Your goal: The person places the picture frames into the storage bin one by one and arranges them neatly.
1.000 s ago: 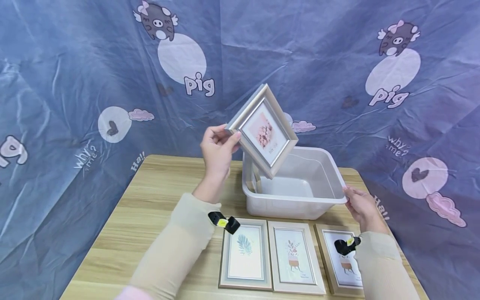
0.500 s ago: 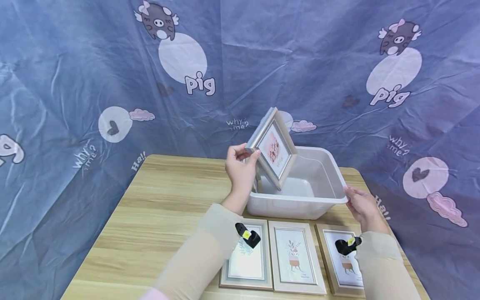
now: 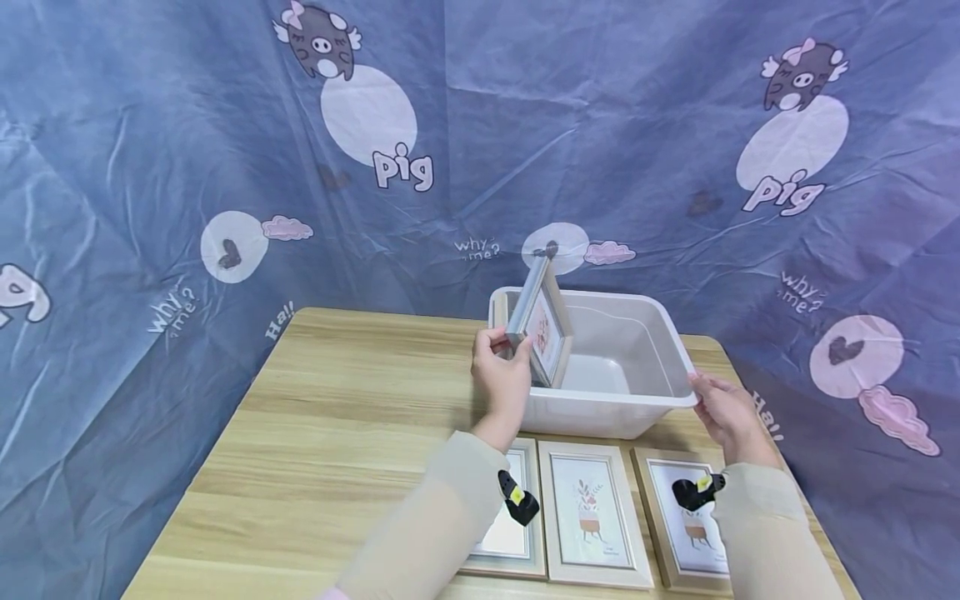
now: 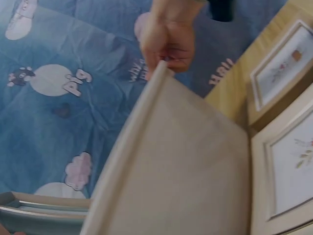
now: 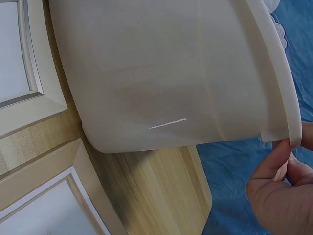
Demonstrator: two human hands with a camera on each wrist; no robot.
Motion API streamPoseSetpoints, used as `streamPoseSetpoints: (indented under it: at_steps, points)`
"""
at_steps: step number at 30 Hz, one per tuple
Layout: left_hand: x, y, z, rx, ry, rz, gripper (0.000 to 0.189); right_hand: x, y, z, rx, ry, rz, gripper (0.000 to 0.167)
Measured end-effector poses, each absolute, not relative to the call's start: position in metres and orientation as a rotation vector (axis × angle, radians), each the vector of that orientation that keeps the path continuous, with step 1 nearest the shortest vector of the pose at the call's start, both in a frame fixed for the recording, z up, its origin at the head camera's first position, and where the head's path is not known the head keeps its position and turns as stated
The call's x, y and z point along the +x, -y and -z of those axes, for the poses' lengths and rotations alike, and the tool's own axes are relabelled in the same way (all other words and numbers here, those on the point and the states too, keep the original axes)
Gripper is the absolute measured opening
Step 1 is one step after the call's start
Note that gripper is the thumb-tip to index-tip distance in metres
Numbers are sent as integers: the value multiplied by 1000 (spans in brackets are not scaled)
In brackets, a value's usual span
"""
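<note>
In the head view my left hand (image 3: 504, 375) pinches a picture frame (image 3: 547, 329) by its near left corner. The frame stands tilted, partly inside the white plastic tub (image 3: 600, 412), its pink picture facing right. Another frame edge (image 3: 499, 310) shows against the tub's left wall. My right hand (image 3: 727, 412) grips the tub's near right corner, thumb and fingers on the rim, as the right wrist view also shows with the hand (image 5: 281, 183) at the rim (image 5: 288, 83). In the left wrist view only a strip of the held frame (image 4: 44, 210) appears at lower left.
Three picture frames lie face up in front of the tub: a leaf print (image 3: 510, 550) partly under my left sleeve, a potted-plant print (image 3: 592, 517) in the middle, and another (image 3: 686, 525) partly behind my right wrist. The wooden table (image 3: 322, 433) meets a blue patterned cloth (image 3: 375, 250) behind.
My left hand has moved right and down, bringing the held frame from above the tub partly into it and turning it more edge-on. My right hand has stayed on the rim.
</note>
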State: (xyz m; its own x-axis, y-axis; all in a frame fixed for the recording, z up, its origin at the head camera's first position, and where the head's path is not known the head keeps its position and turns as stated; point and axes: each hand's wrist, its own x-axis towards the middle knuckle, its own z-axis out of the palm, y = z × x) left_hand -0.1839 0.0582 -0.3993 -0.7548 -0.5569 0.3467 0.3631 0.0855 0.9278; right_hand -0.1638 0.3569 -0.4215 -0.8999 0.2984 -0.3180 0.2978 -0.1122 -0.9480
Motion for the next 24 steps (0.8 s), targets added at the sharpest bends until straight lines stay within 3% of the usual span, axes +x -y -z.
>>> streamPoseSetpoints:
  at_steps: [7,11,13,19,24]
  points:
    - [-179,-63,418,165,1729,1711,33,-165,-359,424,-649,2075,-2263,9]
    - [-175,-65,423,202,1777,1689,34,-166,-359,424,-662,2115,-2235,39]
    - [-174,-66,424,220,1791,1676,34,-165,-359,423,-670,2119,-2233,44]
    - [-172,-67,427,240,1825,1631,35,-163,-361,422,-667,2049,-2295,7]
    - [-170,-67,428,243,1865,1608,36,-163,-361,422,-668,2043,-2303,8]
